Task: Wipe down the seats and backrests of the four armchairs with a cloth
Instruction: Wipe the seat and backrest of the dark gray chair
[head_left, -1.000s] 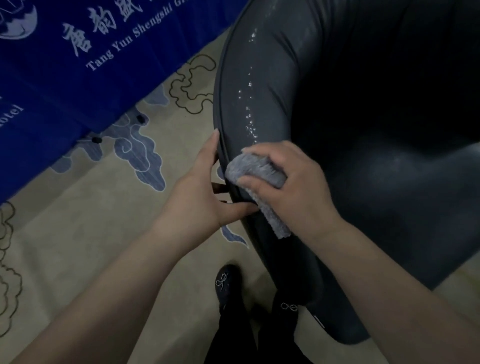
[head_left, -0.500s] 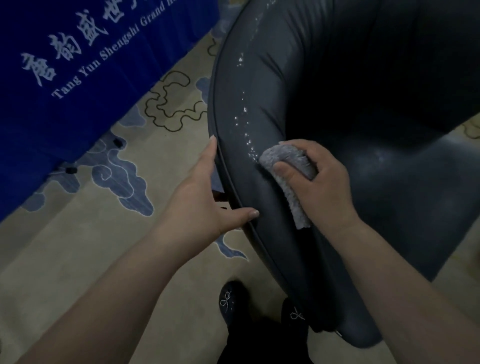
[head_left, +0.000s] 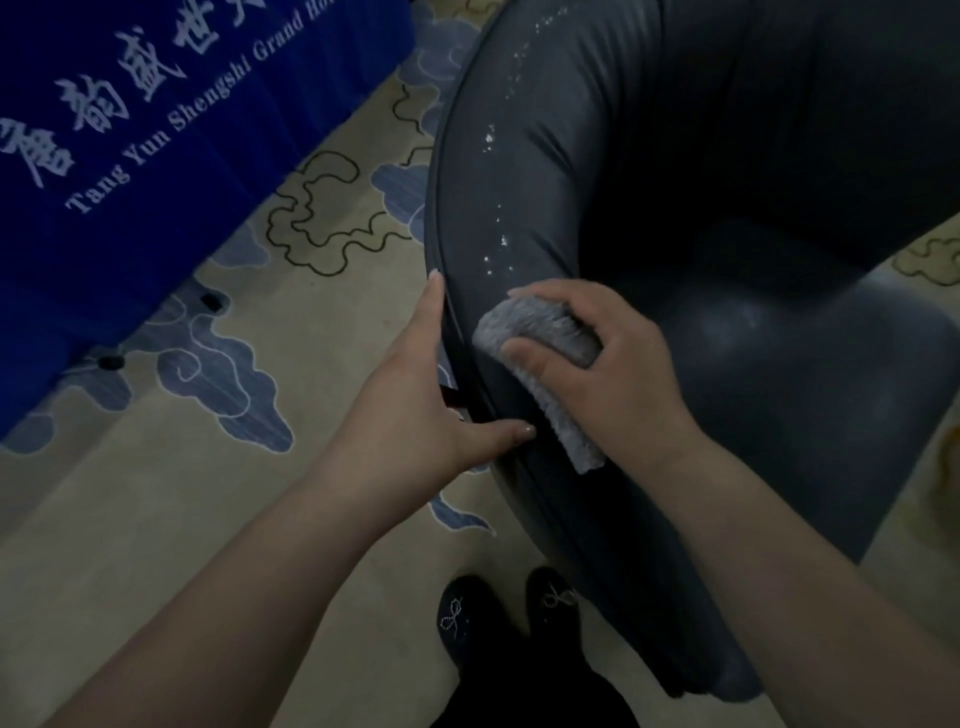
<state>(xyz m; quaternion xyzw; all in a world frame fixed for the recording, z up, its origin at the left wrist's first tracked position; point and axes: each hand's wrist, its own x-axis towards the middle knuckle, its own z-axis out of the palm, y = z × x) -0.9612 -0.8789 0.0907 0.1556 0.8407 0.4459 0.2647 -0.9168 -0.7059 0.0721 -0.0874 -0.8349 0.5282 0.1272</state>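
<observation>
The dark blue-grey leather armchair (head_left: 675, 260) stands on the patterned carpet, right in front of the person. The right hand (head_left: 613, 374) is closed on the fluffy grey cloth (head_left: 540, 364) and presses it on the curved backrest rim. The left hand (head_left: 415, 400) lies open and flat on the rim's outer edge to steady it. I think it is best to push up along the rim, over the shiny wet drops (head_left: 498, 228), pressing evenly. The leather looks smooth and shiny.
</observation>
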